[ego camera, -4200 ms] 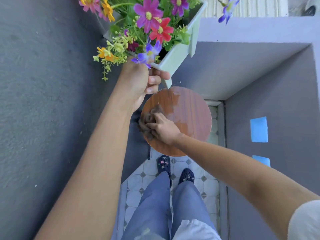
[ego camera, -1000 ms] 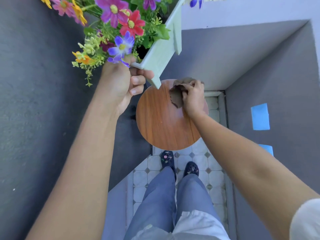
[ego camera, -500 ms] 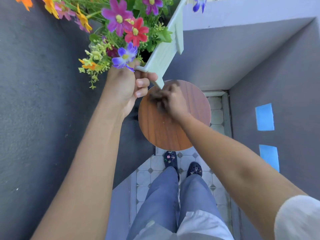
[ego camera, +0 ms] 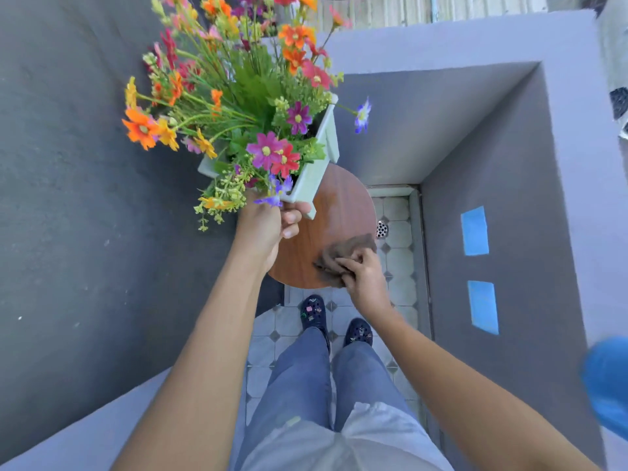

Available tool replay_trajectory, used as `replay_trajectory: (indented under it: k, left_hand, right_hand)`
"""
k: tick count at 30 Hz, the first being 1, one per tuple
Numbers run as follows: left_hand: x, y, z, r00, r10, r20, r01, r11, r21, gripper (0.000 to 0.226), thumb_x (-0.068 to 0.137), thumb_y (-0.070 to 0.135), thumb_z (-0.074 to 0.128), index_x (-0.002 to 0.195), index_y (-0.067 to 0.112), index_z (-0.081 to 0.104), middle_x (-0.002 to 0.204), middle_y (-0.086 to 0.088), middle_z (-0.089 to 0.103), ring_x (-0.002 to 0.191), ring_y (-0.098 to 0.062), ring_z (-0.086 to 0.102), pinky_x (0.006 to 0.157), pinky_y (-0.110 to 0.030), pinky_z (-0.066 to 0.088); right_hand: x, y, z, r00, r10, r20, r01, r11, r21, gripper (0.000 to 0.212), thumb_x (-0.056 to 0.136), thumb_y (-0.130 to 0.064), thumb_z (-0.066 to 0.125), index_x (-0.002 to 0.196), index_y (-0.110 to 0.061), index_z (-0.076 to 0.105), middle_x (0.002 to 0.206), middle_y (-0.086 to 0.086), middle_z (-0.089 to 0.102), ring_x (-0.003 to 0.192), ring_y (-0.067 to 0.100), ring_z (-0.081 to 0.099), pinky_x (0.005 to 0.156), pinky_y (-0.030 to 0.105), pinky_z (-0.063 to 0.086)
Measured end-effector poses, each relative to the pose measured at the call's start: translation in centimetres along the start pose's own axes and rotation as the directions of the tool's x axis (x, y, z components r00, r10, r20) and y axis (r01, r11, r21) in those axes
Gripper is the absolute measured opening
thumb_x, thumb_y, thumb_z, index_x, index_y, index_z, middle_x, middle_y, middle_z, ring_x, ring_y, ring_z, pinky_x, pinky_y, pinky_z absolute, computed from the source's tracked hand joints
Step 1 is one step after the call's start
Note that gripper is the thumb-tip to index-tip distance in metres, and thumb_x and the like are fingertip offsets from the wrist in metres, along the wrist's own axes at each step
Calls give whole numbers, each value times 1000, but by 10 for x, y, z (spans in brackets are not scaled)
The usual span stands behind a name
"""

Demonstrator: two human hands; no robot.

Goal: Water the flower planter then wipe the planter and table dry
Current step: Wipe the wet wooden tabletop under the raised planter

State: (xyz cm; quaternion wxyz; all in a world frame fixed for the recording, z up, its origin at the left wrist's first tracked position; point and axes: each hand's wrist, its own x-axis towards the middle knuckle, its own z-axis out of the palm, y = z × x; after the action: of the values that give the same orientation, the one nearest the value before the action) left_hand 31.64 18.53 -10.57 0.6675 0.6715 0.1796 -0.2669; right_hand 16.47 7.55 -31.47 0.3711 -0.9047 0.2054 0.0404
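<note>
A pale green planter point(ego camera: 314, 175) full of bright flowers point(ego camera: 238, 96) hangs in the air above the far left part of a small round wooden table point(ego camera: 339, 212). My left hand point(ego camera: 268, 226) grips the planter at its near lower corner and holds it tilted, lifted off the table. On the table's near right edge my right hand point(ego camera: 362, 275) presses a crumpled brown cloth point(ego camera: 339, 254) against the wood. A faint wet sheen shows on the tabletop near the planter.
Grey walls close in on the left point(ego camera: 85, 232) and right point(ego camera: 509, 232). The floor is pale tile with a round drain point(ego camera: 382, 229) just right of the table. My feet in dark shoes point(ego camera: 312, 312) stand at the table's near side. A blue object point(ego camera: 608, 385) shows blurred at lower right.
My right hand has swept the cloth from the table's far side to its near right edge. The view has tilted so more of the flowers show; the planter stays held up.
</note>
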Motion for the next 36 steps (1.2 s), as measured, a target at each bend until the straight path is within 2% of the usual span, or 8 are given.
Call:
replay_trajectory:
  k: [3,6,11,17,23,28,32,36]
  left_hand:
    - [-16,-26,12,999,-37,-41,37,999,6,34,91,-6,12,91,5,44,69,-17,61,36,-5,40,36,-18,26]
    - [-32,-53,24,995,-69,-66,70,998,4,39,91,-9,14,91,8,49,72,-17,59,37,-4,42,36,-16,27]
    - [-39,-97,47,973,-175,-150,163,983,-90,46,94,-7,18,128,8,43,73,-13,63,49,-11,42,40,-17,32]
    - [-41,-129,65,968,-231,-101,221,970,-104,43,93,-9,25,73,12,56,74,-7,58,57,-12,40,61,-22,33]
    - [-24,-153,60,972,-234,11,234,972,-36,34,90,-7,39,76,12,64,73,2,59,58,-9,44,58,-16,38]
    - [-26,-163,51,952,-305,22,304,951,55,36,102,24,38,81,13,64,53,4,63,53,-13,45,65,-26,39]
    - [-58,-164,38,932,-291,214,147,846,512,37,99,40,45,106,8,60,91,-8,70,52,-15,50,41,-24,36]
    - [-99,-134,51,927,-117,357,-102,837,538,28,97,26,51,112,6,62,91,-8,71,52,-14,51,42,-24,36]
  right_hand:
    - [-19,7,-16,967,250,-54,-241,961,133,30,91,-3,61,117,-13,74,104,6,47,93,18,49,81,28,47]
    - [-24,2,-35,952,302,-50,-281,928,244,27,94,-9,60,117,-15,74,105,11,55,94,16,49,79,17,36]
    - [-29,-7,-61,921,364,-141,-302,893,334,20,93,-13,63,108,-14,77,102,12,62,92,8,43,73,2,30]
    - [-68,4,-74,855,490,-171,-392,826,404,22,94,-14,64,114,-13,74,106,10,58,93,11,50,85,16,34]
    - [-104,4,-64,774,607,-180,-469,741,481,22,93,-23,63,109,-15,75,105,11,63,94,20,62,90,38,53]
    - [-122,-23,-77,745,614,-258,-414,730,543,23,92,-20,65,113,-16,75,107,6,65,99,13,55,86,22,39]
    - [-138,-43,-109,717,613,-333,-340,723,601,20,92,-20,64,108,-17,76,105,4,66,99,9,56,80,7,38]
    - [-162,-60,-158,666,604,-438,-220,720,659,15,89,-28,65,99,-24,75,101,4,69,100,22,64,89,37,52]
